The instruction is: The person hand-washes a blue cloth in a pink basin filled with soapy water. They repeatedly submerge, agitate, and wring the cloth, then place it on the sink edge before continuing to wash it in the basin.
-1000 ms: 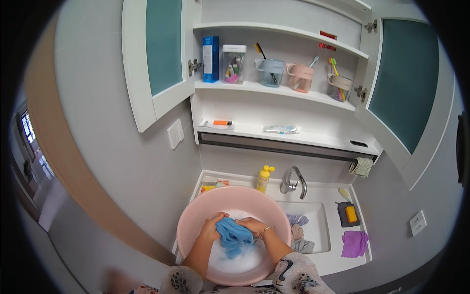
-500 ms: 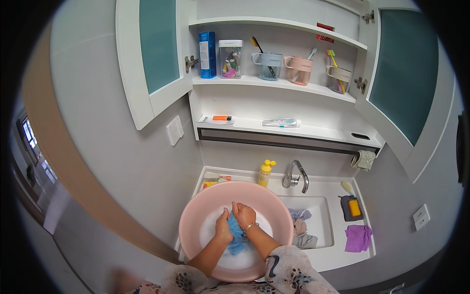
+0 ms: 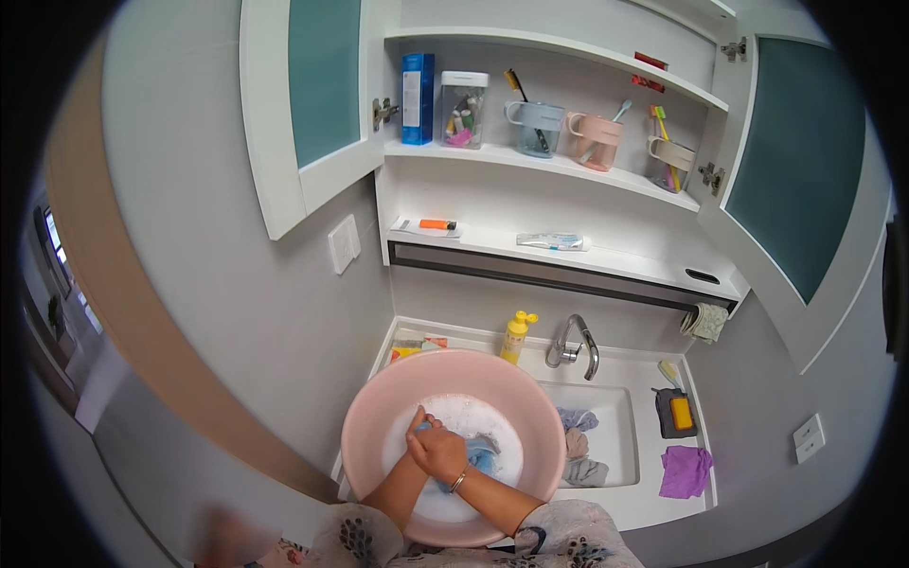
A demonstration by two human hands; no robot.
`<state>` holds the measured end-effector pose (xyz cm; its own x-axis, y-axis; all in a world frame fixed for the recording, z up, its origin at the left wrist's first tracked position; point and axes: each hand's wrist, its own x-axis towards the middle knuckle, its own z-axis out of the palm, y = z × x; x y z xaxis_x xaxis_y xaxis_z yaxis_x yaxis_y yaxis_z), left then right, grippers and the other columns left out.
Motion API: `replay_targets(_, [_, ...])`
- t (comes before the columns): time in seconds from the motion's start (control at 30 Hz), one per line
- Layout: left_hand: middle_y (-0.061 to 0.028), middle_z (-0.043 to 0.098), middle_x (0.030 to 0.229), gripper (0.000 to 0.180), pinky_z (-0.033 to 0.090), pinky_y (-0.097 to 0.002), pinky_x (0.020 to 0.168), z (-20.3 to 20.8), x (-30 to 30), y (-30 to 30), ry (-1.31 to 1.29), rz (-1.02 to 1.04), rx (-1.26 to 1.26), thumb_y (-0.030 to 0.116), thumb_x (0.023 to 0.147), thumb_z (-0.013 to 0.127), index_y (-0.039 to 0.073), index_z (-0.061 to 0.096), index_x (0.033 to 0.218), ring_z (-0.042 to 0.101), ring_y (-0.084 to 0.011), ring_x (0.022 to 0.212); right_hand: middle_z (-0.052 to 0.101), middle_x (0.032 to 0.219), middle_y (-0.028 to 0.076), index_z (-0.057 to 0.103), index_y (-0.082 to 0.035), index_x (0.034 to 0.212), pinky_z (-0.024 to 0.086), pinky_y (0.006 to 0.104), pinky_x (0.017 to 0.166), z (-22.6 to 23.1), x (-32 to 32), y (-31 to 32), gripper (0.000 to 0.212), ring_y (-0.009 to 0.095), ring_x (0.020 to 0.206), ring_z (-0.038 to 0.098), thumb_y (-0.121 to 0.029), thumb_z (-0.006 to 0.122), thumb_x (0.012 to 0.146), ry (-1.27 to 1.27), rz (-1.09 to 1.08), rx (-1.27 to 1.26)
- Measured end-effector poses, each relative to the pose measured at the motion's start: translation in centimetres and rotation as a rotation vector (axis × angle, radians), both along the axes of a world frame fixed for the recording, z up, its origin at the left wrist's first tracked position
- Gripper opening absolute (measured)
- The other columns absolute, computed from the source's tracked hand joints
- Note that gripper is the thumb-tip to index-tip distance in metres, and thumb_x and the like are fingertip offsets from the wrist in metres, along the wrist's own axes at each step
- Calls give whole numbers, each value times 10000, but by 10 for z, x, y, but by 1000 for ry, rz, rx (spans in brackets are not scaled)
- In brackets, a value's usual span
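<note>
Fingers [image 3: 418,423] of both hands are closed on a blue cloth [image 3: 481,454] inside a pink basin [image 3: 365,426]. Seen from the head camera, the right hand [image 3: 438,452] lies on top, a thin bracelet at its wrist, and covers most of the left hand [image 3: 418,437], whose fingertips peek out at the upper left. Both hands are clenched around the same bunch of fabric, pressed together over it.

Only part of the cloth shows: a crumpled, wet-looking, light-blue wad sticking out to the right of the hands, half sunk in white suds [image 3: 473,417]. How large it is or what kind of garment it is cannot be told. The suds fill the basin's bottom around the hands.

Round and pale pink, the basin sits over the left part of the counter [image 3: 653,511], touching the sink [image 3: 620,417] on its right. More clothes [image 3: 579,450], grey and pinkish, lie heaped in the sink. A yellow bottle [image 3: 514,337] stands just behind the basin, beside the tap [image 3: 573,343]. On the counter to the right of the sink are a dark dish with a yellow soap [image 3: 680,413] and a purple rag [image 3: 686,470].

Above, an open cabinet holds a blue box [image 3: 417,85], a clear jar [image 3: 463,109] and cups with toothbrushes [image 3: 536,123]; a toothpaste tube [image 3: 551,241] lies on the lower shelf.
</note>
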<state>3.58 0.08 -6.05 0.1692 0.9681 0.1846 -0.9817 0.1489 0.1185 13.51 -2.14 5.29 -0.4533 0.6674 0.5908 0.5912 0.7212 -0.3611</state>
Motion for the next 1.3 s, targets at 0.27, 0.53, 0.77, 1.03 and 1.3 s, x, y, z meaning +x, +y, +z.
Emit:
replay_targets(0.27, [-79,594,900,382,454,-377,808,46,4,-3,133,19,-39,427,906,376,89,552,926,560,-220,866,583,604,134,606,-89,654,457,401,462,8,-10,22,341,292,499,566,-307,444,860,7,-24,-30])
replay_targets(0.53, [-141,552,1085,464,463,-410,834,123,21,-11,536,52,-733,460,868,454,64,499,1105,569,-271,944,579,569,112,600,-22,733,475,341,552,-23,17,97,300,288,519,581,-294,527,833,319,-166,-591])
replay_targets(0.77, [-140,580,982,555,496,-360,692,8,-28,13,881,387,-833,163,669,736,58,462,1139,590,-248,851,618,886,125,593,-11,893,452,290,762,-118,34,101,344,200,813,576,-273,701,700,788,-481,-808])
replay_targets(1.03, [-85,585,900,316,442,-312,510,-62,-30,21,1335,325,-657,105,697,609,43,550,1001,556,-190,576,592,1022,191,588,-42,1031,429,323,873,-170,45,119,296,295,963,565,-143,534,758,268,-211,-917])
replay_targets(1.3, [-58,575,966,280,442,-386,702,2,-4,12,729,215,-322,302,816,529,97,514,1006,551,-230,837,621,761,164,589,-75,761,471,412,649,12,-11,-6,222,344,711,603,-259,489,834,65,178,-513])
